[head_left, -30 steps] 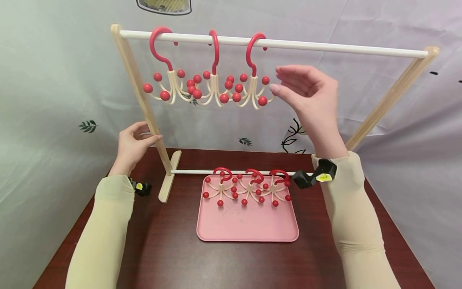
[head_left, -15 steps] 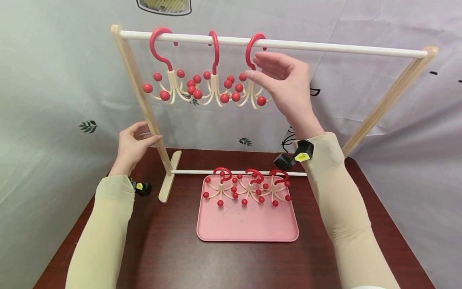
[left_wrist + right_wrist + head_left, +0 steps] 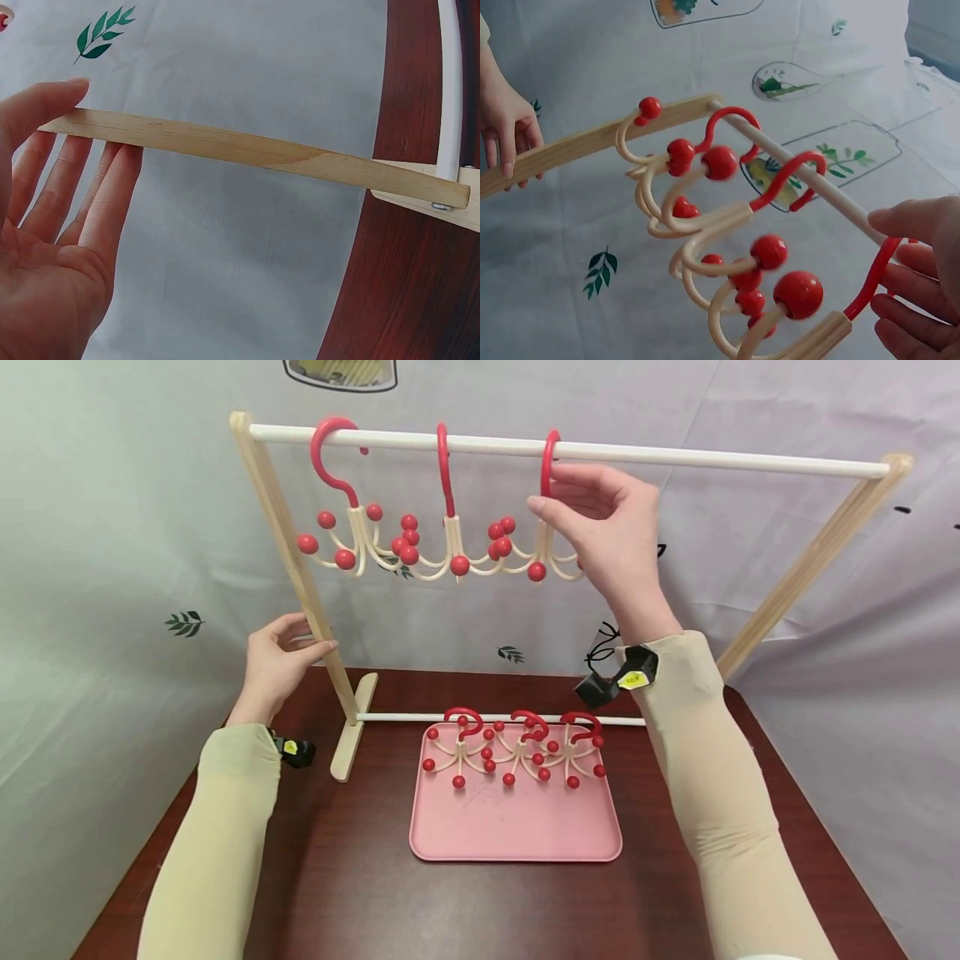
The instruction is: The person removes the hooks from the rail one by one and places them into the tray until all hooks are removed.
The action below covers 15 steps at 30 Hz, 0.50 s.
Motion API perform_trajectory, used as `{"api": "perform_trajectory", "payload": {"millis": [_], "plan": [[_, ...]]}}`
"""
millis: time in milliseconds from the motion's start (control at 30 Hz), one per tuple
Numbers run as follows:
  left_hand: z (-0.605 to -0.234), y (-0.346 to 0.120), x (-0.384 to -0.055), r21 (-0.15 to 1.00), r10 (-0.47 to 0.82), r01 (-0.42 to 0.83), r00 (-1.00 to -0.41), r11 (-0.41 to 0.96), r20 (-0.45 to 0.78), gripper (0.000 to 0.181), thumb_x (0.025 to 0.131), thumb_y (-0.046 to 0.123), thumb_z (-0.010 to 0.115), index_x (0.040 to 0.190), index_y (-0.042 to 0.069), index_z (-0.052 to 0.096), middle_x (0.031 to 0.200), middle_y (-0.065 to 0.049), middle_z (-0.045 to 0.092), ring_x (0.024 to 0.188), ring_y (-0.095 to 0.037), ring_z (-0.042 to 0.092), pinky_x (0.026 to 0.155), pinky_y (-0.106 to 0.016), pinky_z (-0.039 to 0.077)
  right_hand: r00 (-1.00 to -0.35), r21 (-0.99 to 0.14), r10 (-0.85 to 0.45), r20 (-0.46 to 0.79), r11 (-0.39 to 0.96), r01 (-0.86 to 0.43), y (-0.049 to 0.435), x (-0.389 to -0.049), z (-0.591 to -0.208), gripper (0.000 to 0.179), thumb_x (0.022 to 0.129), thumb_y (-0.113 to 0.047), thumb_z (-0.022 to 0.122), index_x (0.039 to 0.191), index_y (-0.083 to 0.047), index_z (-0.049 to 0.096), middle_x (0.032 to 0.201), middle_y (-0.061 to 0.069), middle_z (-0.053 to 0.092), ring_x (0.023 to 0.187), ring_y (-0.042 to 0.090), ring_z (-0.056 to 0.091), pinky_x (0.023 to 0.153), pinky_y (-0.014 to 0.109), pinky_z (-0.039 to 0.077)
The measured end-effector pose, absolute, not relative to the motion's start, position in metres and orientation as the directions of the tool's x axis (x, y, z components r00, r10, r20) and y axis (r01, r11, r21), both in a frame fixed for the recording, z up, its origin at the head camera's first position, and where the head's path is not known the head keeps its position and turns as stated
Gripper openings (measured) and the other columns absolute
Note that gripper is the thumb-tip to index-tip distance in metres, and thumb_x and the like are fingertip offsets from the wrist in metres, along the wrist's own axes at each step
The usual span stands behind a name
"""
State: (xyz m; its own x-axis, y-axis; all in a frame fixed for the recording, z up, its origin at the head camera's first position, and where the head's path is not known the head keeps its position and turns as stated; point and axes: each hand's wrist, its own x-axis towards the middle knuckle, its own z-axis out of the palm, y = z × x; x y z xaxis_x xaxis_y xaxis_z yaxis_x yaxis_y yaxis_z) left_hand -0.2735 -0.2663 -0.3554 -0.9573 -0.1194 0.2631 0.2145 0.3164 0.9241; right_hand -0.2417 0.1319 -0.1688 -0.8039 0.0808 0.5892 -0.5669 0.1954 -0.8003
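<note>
My left hand (image 3: 273, 668) holds the left wooden post (image 3: 225, 148) of a clothes-rack-like stand, thumb on one side and fingers on the other. Three octopus-shaped hangers with red hooks and red-balled, cream curved arms hang from its white rod (image 3: 712, 457). My right hand (image 3: 618, 535) pinches the red hook of the rightmost hanger (image 3: 549, 472), just under the rod. In the right wrist view that hook (image 3: 874, 281) stands between thumb and fingers. The middle hanger (image 3: 452, 535) and left hanger (image 3: 358, 539) hang beside it, their balls close together.
Below, a pink tray (image 3: 517, 835) on the dark wooden table (image 3: 360, 877) bears three more such hangers (image 3: 521, 752) along its far side. A lower white bar (image 3: 397, 717) runs behind the tray. The right wooden post (image 3: 810, 560) stands beyond my right arm.
My right hand moved left to the rightmost hanger and took its hook. That hanger has shifted slightly right and turned; the middle one turned too. My left hand stays put.
</note>
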Motion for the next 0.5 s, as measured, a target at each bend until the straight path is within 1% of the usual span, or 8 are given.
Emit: {"api": "perform_trajectory", "payload": {"millis": [67,167,233,367,400,500], "plan": [[-0.356,-0.266,-0.274,0.925,-0.119,0.217,-0.957,0.312,0.265,0.049,0.086,0.017,0.085,0.131,0.009,0.066,0.113,0.005,0.068,0.099,-0.006,0.067,0.076,-0.019,0.053,-0.792,-0.797,0.112,0.6,0.166,-0.581,0.136,-0.243,-0.168,0.029,0.081,-0.012,0.089,0.109,-0.01,0.08,0.1,0.007,0.075,0.094,0.019,0.07,0.089,0.027,0.052],[-0.356,-0.267,-0.274,0.923,-0.121,0.218,-0.956,0.316,0.267,0.049,0.086,0.017,0.085,0.131,0.01,0.066,0.113,0.006,0.068,0.099,-0.006,0.067,0.076,-0.019,0.053,-0.781,-0.797,0.158,0.604,0.107,-0.595,0.143,-0.243,-0.166,0.021,0.081,-0.009,0.088,0.102,-0.007,0.081,0.094,0.008,0.075,0.087,0.02,0.069,0.079,0.026,0.051],[-0.356,-0.267,-0.274,0.923,-0.121,0.219,-0.956,0.316,0.268,0.049,0.086,0.017,0.085,0.131,0.01,0.066,0.112,0.006,0.069,0.099,-0.006,0.067,0.076,-0.019,0.053,-0.777,-0.797,0.182,0.602,0.09,-0.597,0.147,-0.242,-0.166,0.018,0.083,-0.008,0.087,0.099,-0.006,0.081,0.092,0.009,0.074,0.083,0.022,0.067,0.075,0.026,0.051],[-0.356,-0.267,-0.274,0.924,-0.12,0.218,-0.956,0.313,0.267,0.049,0.086,0.016,0.084,0.131,0.01,0.066,0.112,0.007,0.069,0.099,-0.006,0.067,0.076,-0.019,0.052,-0.778,-0.807,0.22,0.588,0.096,-0.583,0.155,-0.239,-0.166,0.016,0.084,-0.01,0.086,0.099,-0.007,0.081,0.09,0.009,0.075,0.08,0.024,0.067,0.065,0.024,0.048],[-0.356,-0.267,-0.274,0.924,-0.12,0.218,-0.956,0.313,0.266,0.049,0.086,0.016,0.084,0.131,0.01,0.066,0.112,0.007,0.069,0.099,-0.006,0.067,0.076,-0.019,0.052,-0.778,-0.809,0.227,0.585,0.1,-0.579,0.157,-0.239,-0.166,0.017,0.084,-0.011,0.086,0.1,-0.007,0.081,0.09,0.009,0.075,0.08,0.024,0.068,0.065,0.023,0.048],[-0.356,-0.266,-0.274,0.924,-0.12,0.216,-0.957,0.316,0.265,0.049,0.087,0.016,0.084,0.131,0.01,0.066,0.111,0.008,0.069,0.099,-0.006,0.067,0.077,-0.019,0.052,-0.79,-0.823,0.241,0.563,0.083,-0.561,0.161,-0.238,-0.165,0.018,0.084,-0.011,0.086,0.1,-0.007,0.081,0.089,0.01,0.075,0.079,0.023,0.07,0.059,0.023,0.047]]}}
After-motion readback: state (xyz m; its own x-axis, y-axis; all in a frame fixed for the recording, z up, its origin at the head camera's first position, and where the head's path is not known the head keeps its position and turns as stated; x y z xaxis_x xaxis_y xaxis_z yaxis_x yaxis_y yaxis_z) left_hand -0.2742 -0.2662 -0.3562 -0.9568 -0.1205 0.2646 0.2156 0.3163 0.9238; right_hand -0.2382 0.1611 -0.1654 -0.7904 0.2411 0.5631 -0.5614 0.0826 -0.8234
